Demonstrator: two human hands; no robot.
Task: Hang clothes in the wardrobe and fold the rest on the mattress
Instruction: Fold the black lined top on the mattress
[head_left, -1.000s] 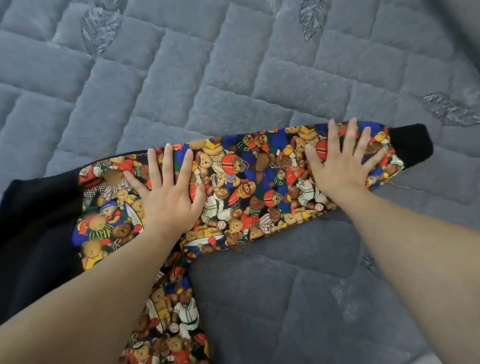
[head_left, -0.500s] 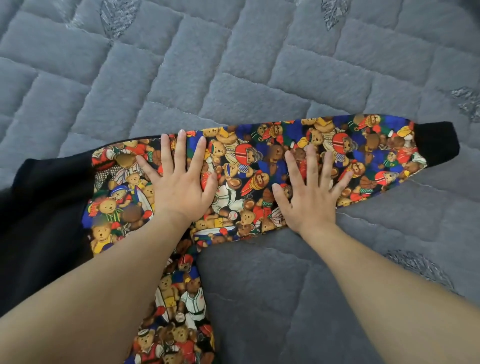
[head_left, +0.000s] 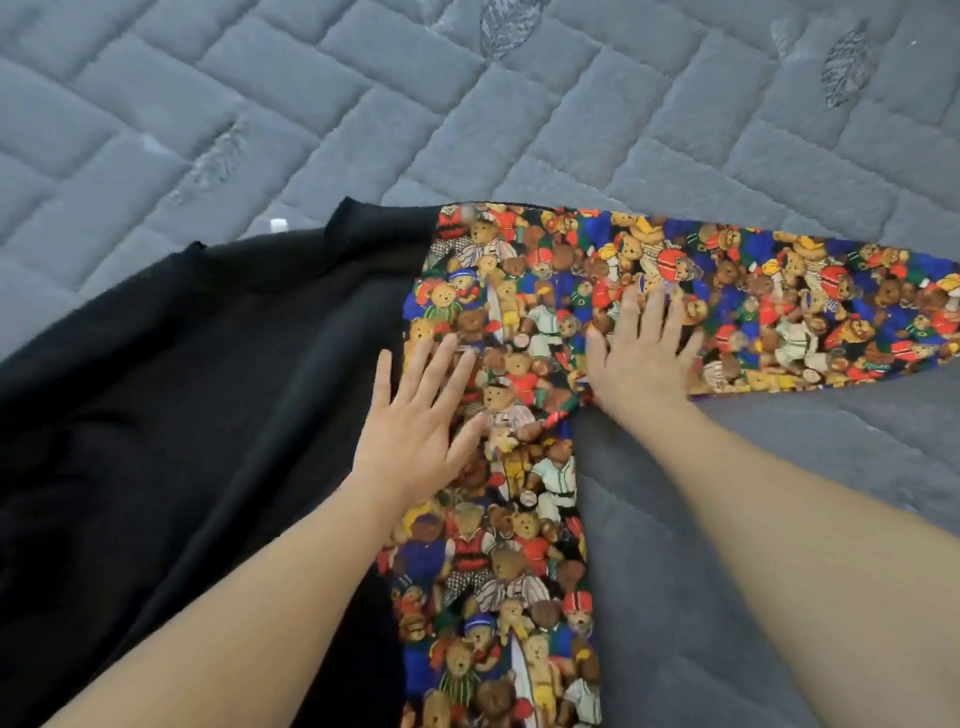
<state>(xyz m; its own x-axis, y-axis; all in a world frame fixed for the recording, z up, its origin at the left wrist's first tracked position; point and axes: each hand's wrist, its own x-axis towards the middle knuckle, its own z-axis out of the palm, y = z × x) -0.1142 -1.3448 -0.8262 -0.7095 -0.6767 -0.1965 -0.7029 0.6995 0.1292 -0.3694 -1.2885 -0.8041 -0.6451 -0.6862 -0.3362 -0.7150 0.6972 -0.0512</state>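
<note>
A garment lies spread on the grey quilted mattress. Its body is black; its side panel and sleeve carry a bright teddy-bear print. The printed sleeve stretches out to the right, past the frame edge. My left hand lies flat with straight fingers at the seam between the black body and the print. My right hand presses flat on the sleeve near the armpit corner, fingers spread.
The mattress extends in all directions around the garment, with embroidered leaf patterns at the top. A small white tag or object sits on the mattress just left of the black collar.
Both hands have slid left along the sleeve toward the garment's body; my left hand has reached the black seam and my right hand the armpit. The view shifted left, and the sleeve cuff is out of frame.
</note>
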